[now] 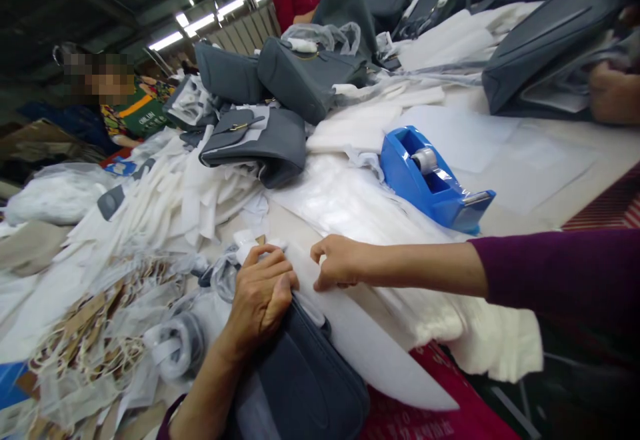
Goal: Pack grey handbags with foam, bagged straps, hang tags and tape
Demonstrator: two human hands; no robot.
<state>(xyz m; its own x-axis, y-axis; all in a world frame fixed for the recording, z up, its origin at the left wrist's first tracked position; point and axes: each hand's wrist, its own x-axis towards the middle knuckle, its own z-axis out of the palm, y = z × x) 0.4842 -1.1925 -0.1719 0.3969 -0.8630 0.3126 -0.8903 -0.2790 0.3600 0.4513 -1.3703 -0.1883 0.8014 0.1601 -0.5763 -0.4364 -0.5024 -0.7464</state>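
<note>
A dark blue-grey handbag (310,373) lies tilted just in front of me, at the bottom of the head view. My left hand (265,290) is closed over its upper edge, fingers curled. A long white foam sheet (370,347) with a rounded, tapering end runs along the bag's right side. At that sheet's upper part, my right hand (340,263) pinches with thumb and forefinger; the exact grip is partly hidden. Beside my left hand is a strap roll wrapped in clear plastic (177,347).
A blue tape dispenser (430,180) stands beyond my right hand. Several grey handbags (300,73) and white foam sheets (165,193) cover the far table. Tags with strings (95,333) are heaped at left. Co-workers are across the table; another person's hand (615,93) holds a bag at right.
</note>
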